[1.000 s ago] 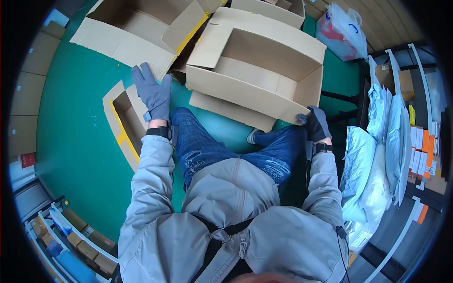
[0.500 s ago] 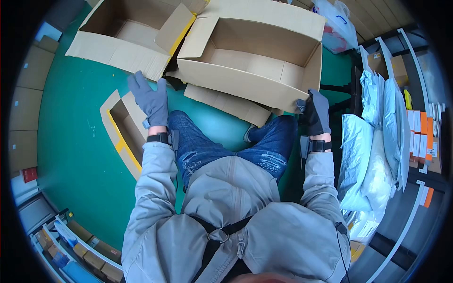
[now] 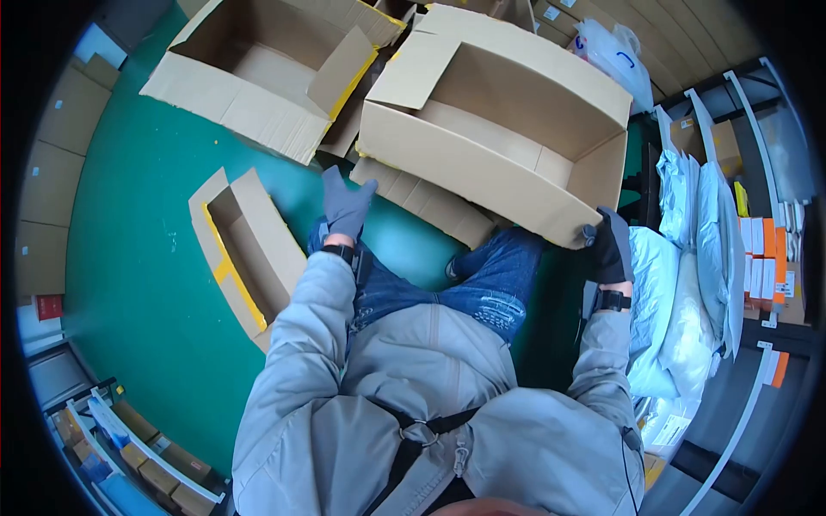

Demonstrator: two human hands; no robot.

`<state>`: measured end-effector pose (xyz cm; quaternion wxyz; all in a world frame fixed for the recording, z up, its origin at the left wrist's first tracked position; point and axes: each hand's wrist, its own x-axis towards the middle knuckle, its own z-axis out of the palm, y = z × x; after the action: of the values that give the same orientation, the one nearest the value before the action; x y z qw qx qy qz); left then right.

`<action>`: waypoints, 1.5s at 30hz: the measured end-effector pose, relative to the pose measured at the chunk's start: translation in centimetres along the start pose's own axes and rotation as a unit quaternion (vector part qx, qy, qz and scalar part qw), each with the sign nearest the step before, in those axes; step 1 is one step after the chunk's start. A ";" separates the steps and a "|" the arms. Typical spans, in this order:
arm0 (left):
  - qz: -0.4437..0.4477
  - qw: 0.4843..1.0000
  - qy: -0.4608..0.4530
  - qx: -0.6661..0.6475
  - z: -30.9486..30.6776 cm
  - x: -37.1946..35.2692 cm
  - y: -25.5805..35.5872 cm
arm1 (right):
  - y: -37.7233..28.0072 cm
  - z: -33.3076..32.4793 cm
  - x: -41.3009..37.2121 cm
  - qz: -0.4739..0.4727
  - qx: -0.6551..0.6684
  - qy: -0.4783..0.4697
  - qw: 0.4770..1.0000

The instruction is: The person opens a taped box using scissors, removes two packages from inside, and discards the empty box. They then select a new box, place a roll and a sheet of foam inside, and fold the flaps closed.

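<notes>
A large open cardboard box (image 3: 477, 168) sits slanted in front of my knees, with bare walls and an inside that shows nothing in it. My right hand (image 3: 611, 248), in a dark grey glove, is closed on its near right corner. Below its near left edge, my gloved left hand (image 3: 347, 206) is open, thumb and fingers apart, holding nothing. A cardboard flap (image 3: 422, 202) sticks out from under the box near that hand. To the left is another open box (image 3: 237, 107) with yellow tape along its edge.
A narrow open carton (image 3: 225, 271) with yellow tape lies on the green floor (image 3: 138, 258) at left. Silver mailer bags (image 3: 658, 310) and a rack stand close on my right. A white plastic bag (image 3: 615, 60) sits behind the box. Shelves hold small cartons (image 3: 163, 477) at lower left.
The large box has turned clockwise and shifted right, its right corner coming nearer me with my right hand on it. My left hand has moved right, away from the other box.
</notes>
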<state>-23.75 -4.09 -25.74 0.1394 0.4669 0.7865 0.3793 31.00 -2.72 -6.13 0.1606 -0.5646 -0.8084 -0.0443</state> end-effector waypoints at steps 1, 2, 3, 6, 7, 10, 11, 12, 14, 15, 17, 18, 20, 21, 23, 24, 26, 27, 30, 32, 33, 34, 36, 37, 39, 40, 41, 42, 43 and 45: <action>-0.001 1.000 -0.006 -0.005 0.8 1.2 0.0 | -0.4 -0.8 -0.4 0.000 -0.004 -0.010 1.000; -0.001 1.000 -0.013 -0.010 1.7 2.5 0.0 | -1.0 -1.7 -0.7 0.001 -0.010 -0.020 1.000; 0.000 1.000 -0.021 -0.016 3.1 3.7 -0.4 | -1.5 -2.4 -1.0 0.004 -0.016 -0.030 0.999; 0.033 0.981 -0.177 -0.072 8.8 7.4 -5.0 | -2.3 -3.3 -2.1 0.057 0.002 -0.045 0.997; 0.037 0.979 -0.182 -0.078 10.8 7.7 -6.3 | -2.2 -3.4 -2.5 0.081 0.016 -0.056 0.995; 0.045 0.988 -0.143 0.042 13.8 7.8 -8.6 | 0.4 -1.4 -4.5 0.081 0.002 -0.037 0.996; 0.018 0.979 -0.179 0.101 13.4 7.5 -9.1 | 1.2 -0.8 -5.3 0.079 0.000 -0.029 0.996; -0.011 0.964 -0.213 0.160 12.7 7.2 -9.4 | 0.1 -2.0 -4.8 0.082 -0.002 -0.031 0.996; -0.045 0.942 -0.253 0.215 12.0 6.2 -9.9 | -1.6 -6.0 -3.9 0.180 0.044 -0.028 0.982; -0.102 0.937 -0.260 0.208 11.4 5.7 -9.6 | -2.3 -7.1 -3.6 0.227 0.065 -0.028 0.971; -0.216 0.919 -0.266 0.193 10.9 5.0 -9.8 | 1.4 -6.9 -5.0 0.196 0.074 -0.017 0.978; -0.220 0.918 -0.269 0.192 11.0 4.5 -10.2 | 3.9 -6.8 -6.2 0.169 0.086 -0.001 0.982; -0.157 0.918 -0.321 0.173 13.1 3.7 -12.8 | 3.7 -7.4 -6.1 0.140 0.097 0.014 0.985; -0.123 0.917 -0.344 0.161 14.7 3.6 -14.2 | 0.1 -8.6 -4.2 0.147 0.097 -0.014 0.984; -0.091 0.889 -0.416 0.166 22.4 -1.6 -19.4 | -6.2 -9.9 -1.4 0.161 0.096 -0.068 0.980; -0.062 0.853 -0.488 0.175 24.3 0.6 -25.5 | -7.0 -9.1 -1.6 0.161 0.092 -0.069 0.980; 0.180 0.712 -0.673 -0.090 28.9 -2.1 -29.8 | -7.8 -6.4 -3.1 0.101 0.101 -0.036 0.989; 0.176 0.712 -0.674 -0.090 28.2 -9.4 -24.6 | -8.1 -4.3 -4.0 0.101 0.104 -0.040 0.989; -0.109 0.794 -0.596 0.062 20.2 -6.9 -16.9 | -10.2 1.0 -5.8 0.161 0.187 -0.076 0.966; -0.126 0.830 -0.537 0.089 18.6 -5.6 -14.5 | -13.0 4.0 -5.7 0.213 0.249 -0.101 0.939; -0.132 0.846 -0.506 0.103 17.6 -5.1 -13.6 | -13.7 6.0 -6.0 0.230 0.278 -0.106 0.927; -0.130 0.846 -0.506 0.107 16.3 -4.8 -12.7 | -13.8 8.6 -6.5 0.233 0.282 -0.103 0.925; -0.210 0.895 -0.392 0.028 14.1 -4.5 -11.0 | -13.4 13.3 -7.5 0.399 0.484 -0.090 0.774; -0.248 0.910 -0.332 -0.011 12.3 -4.5 -9.4 | -13.7 13.6 -7.1 0.403 0.486 -0.087 0.771; -0.069 0.943 -0.306 0.109 8.4 -5.3 -3.9 | -14.2 13.6 -6.0 0.272 0.260 -0.173 0.910; 0.112 0.934 -0.262 0.216 7.5 -5.6 -1.8 | -14.3 13.3 -5.7 0.197 0.135 -0.211 0.948; 0.119 0.931 -0.268 0.215 9.3 -5.9 -2.8 | -14.6 13.0 -5.7 0.206 0.133 -0.209 0.946; 0.196 0.920 -0.277 0.196 11.9 -6.2 -4.1 | -14.7 12.6 -5.7 0.238 0.157 -0.210 0.935; 0.271 0.903 -0.283 0.174 15.0 -6.5 -5.7 | -14.7 12.0 -5.6 0.269 0.179 -0.210 0.923; 0.347 0.880 -0.290 0.148 17.3 -6.0 -5.7 | -14.6 10.6 -5.4 0.302 0.199 -0.208 0.909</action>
<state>-14.21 -2.63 -42.36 0.1501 0.8142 0.5454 0.1306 16.96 -10.13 -16.23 0.1037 -0.7348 -0.6060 0.2865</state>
